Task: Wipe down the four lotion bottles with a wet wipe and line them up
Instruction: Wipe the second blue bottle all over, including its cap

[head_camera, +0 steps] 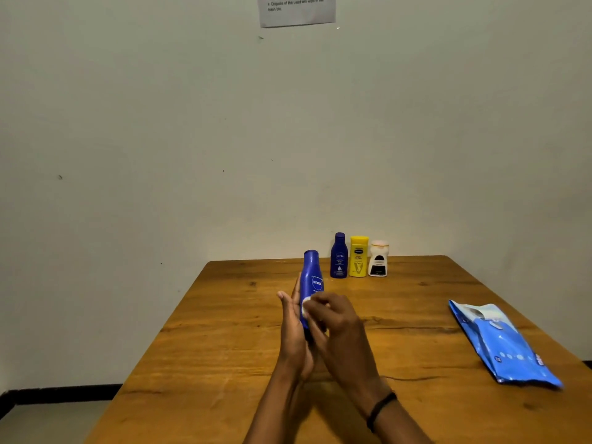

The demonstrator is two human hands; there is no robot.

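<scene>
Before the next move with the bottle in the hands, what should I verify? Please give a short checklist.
1. Left hand holds the held bottle securely: ok.
2. Right hand presses the wipe on it: ok.
3. Held bottle wiped on every side: cannot tell.
4. Dark blue bottle, yellow bottle and white bottle upright in a row near the wall: ok.
5. All four bottles in line: not ok, the held one is apart from the row.
6. Wipe pack closed: cannot tell.
</scene>
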